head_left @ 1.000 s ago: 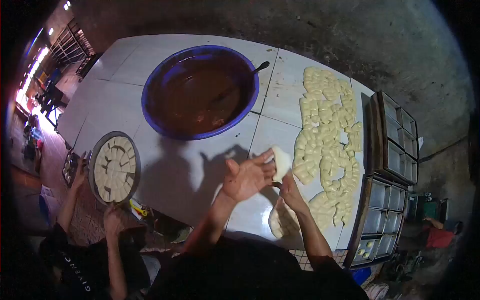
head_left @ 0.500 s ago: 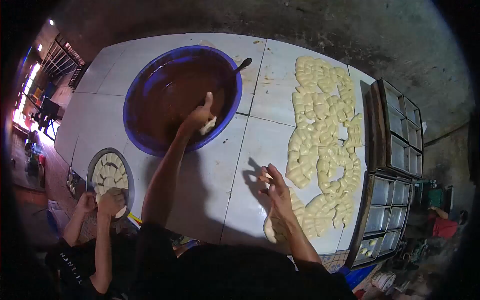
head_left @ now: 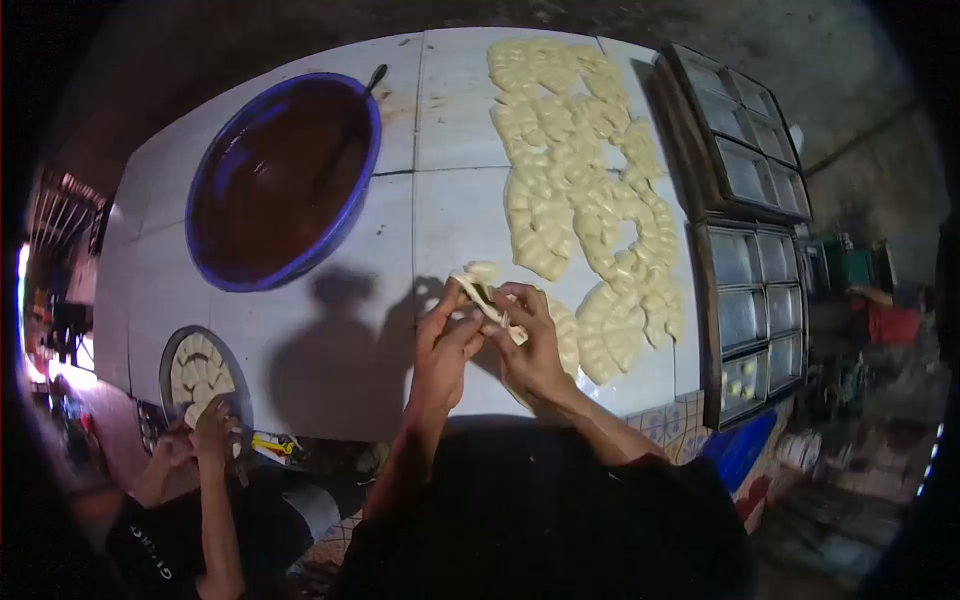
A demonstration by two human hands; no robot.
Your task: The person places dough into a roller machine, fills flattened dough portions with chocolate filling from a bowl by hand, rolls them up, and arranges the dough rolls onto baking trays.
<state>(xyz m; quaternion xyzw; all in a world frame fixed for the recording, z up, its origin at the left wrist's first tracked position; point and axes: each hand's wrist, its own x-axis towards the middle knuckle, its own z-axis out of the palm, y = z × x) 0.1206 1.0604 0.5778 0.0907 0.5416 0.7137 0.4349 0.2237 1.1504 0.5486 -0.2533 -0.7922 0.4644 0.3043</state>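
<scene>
Between both hands, above the front of the white tiled table (head_left: 455, 225), is a piece of pale dough (head_left: 466, 286) with dark filling showing in its opening. My left hand (head_left: 441, 350) pinches its left side, and my right hand (head_left: 529, 340) grips its right side. Many flattened pale dough pieces (head_left: 540, 220) lie joined in a long patch behind and to the right of my hands. A blue basin (head_left: 372, 150) of brown filling (head_left: 275, 190) stands at the back left, a dark-handled utensil (head_left: 376, 78) leaning on its rim.
At the front left a co-worker's hands (head_left: 212, 432) are at a round tray (head_left: 165, 375) of dough pieces. Divided metal trays (head_left: 708, 330) line the right edge, one compartment holding small dough balls (head_left: 742, 380). A person in red (head_left: 893, 328) is at the far right.
My left hand has come back from the basin to my right hand, and both now grip the dough, with filling in it. The view has turned to the right.
</scene>
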